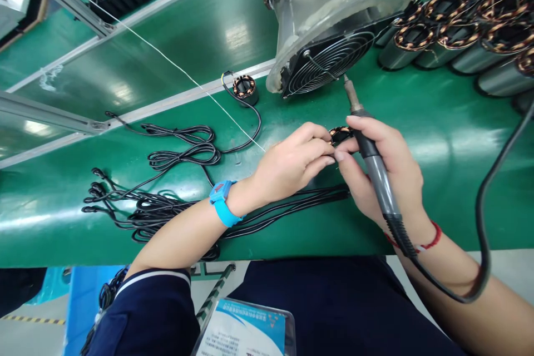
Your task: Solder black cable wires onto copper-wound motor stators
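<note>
My right hand (pixel 394 169) is wrapped around a soldering iron (pixel 377 178), its tip pointing up and away near the fan grille. The thumb and a fingertip of that hand also reach to a small motor stator (pixel 341 133) with copper windings. My left hand (pixel 298 158) pinches at the same stator from the left; most of the stator is hidden by my fingers. A thin pale wire (pixel 204 89) runs from the upper left down to my left hand. Black cables (pixel 292 206) lie on the bench just below both hands.
A fume hood (pixel 300 16) with a fan grille (pixel 329 64) stands ahead. Several stators (pixel 409 47) are grouped at the right. One cabled stator (pixel 245 89) stands at the bench's (pixel 459 178) metal rail. Coiled black cables (pixel 183 147) lie left. The iron's cord (pixel 484 222) loops over my right forearm.
</note>
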The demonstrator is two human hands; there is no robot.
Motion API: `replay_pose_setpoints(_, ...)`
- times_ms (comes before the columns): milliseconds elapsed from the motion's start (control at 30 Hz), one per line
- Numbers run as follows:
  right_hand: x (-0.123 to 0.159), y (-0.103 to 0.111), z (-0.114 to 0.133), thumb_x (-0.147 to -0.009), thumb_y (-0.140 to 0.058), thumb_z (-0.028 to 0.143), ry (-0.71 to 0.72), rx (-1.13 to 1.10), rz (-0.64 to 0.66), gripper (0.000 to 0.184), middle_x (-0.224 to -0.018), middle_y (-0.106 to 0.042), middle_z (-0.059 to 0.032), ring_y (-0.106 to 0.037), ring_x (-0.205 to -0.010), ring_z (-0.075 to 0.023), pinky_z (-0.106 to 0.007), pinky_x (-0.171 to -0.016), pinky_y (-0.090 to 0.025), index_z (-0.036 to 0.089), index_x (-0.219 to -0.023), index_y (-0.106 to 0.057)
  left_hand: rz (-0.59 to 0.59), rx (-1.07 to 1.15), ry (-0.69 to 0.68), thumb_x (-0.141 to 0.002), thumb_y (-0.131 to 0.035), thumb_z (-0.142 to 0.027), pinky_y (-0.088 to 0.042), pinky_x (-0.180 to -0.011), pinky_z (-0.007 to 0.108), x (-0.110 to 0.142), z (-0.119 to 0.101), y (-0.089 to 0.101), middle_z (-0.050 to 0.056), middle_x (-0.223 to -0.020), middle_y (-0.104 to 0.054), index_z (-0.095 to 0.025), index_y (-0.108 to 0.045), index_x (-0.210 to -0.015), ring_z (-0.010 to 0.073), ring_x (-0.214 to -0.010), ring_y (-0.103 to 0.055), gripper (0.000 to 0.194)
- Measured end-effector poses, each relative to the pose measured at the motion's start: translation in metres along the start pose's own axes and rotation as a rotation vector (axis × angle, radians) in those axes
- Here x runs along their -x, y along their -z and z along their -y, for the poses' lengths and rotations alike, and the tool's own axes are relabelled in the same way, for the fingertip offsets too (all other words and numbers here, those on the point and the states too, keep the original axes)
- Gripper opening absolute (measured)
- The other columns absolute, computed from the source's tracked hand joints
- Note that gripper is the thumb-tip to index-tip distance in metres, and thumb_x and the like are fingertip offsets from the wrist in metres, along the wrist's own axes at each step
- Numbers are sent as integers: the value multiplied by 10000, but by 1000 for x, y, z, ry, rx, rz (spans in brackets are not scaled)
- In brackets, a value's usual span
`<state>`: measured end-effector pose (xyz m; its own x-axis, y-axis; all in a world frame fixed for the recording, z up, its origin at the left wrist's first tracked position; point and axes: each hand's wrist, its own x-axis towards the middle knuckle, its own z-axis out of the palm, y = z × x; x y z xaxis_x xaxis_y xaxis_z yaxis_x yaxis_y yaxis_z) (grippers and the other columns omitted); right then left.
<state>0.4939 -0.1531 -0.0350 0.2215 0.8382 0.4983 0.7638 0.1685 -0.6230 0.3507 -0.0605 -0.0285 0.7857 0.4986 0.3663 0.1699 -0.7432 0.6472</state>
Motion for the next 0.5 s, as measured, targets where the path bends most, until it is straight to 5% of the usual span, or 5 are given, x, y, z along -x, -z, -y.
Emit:
replay_pose_setpoints(200,-1,0,-10,-895,-575,262,-34,-47,40,427,-913,-682,-2,-614,-1062,-226,-396,-906,-503,264,-1312,-483,3,-19,67,-861,-481,-87,-494,-806,308,-2,-1,4,67,-920,-602,-172,-547,-790,156,-887,-565,129)
replay_pose_setpoints(500,1,24,-25,-903,-559,259,152,0,231,504,-1012,-688,-27,-629,-984,-244,-409,-869,-476,279,-1386,-415,9,154,315,-753,-521,-35,-431,-643,239,-5,2,4,4,-784,-541,-158,-539,-703,88,-661,-478,135)
